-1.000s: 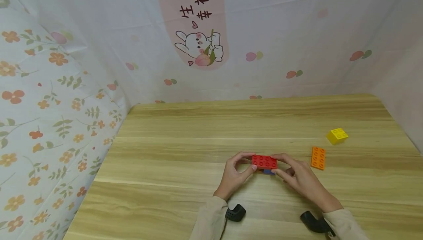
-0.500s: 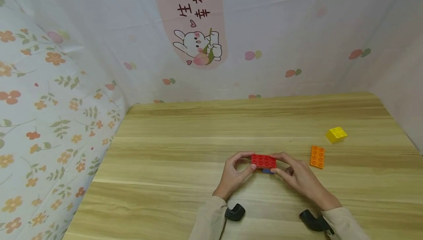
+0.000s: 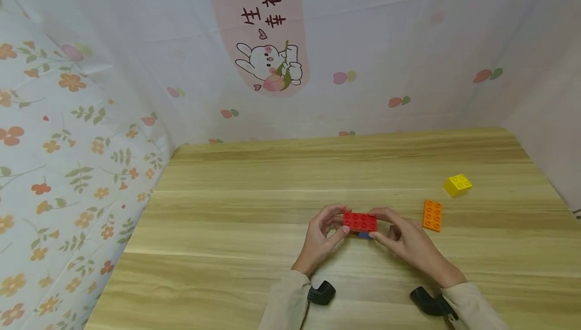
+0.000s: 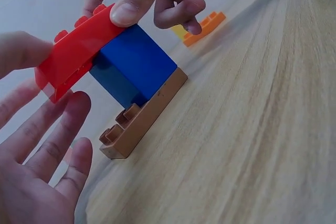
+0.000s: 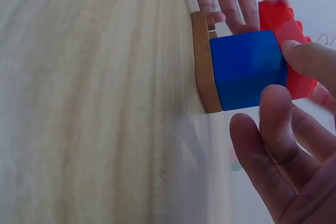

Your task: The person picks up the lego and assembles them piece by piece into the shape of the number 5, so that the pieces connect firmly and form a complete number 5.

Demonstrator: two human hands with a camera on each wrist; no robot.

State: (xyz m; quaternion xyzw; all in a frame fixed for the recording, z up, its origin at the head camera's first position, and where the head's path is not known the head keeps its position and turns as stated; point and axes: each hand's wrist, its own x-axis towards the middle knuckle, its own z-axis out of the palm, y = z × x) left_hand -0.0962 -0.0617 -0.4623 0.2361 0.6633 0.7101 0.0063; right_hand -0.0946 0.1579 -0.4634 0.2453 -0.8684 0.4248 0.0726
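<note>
A red brick (image 3: 360, 222) with studs on top lies across a blue block (image 4: 142, 59), which stands on one end of a brown studded plate (image 4: 149, 116). The other end of the red brick overhangs the plate's bare studs. My left hand (image 3: 320, 239) pinches that overhanging end between thumb and finger, its other fingers extended below. From the right, my right hand (image 3: 413, 241) pinches the red brick above the blue block, thumb on its near side. The brown plate sits on the table. In the head view, the red brick hides most of the stack.
To the right of my right hand lies a flat orange plate (image 3: 432, 215) with studs. Behind it stands a yellow brick (image 3: 457, 184). A printed cloth (image 3: 363, 42) hangs behind the wooden table (image 3: 254, 188). Black curved wrist mounts (image 3: 321, 293) extend from both sleeves.
The left index finger has lifted slightly back, showing another finger behind it. The head view has shifted a little; the stack and right hand look otherwise the same.
</note>
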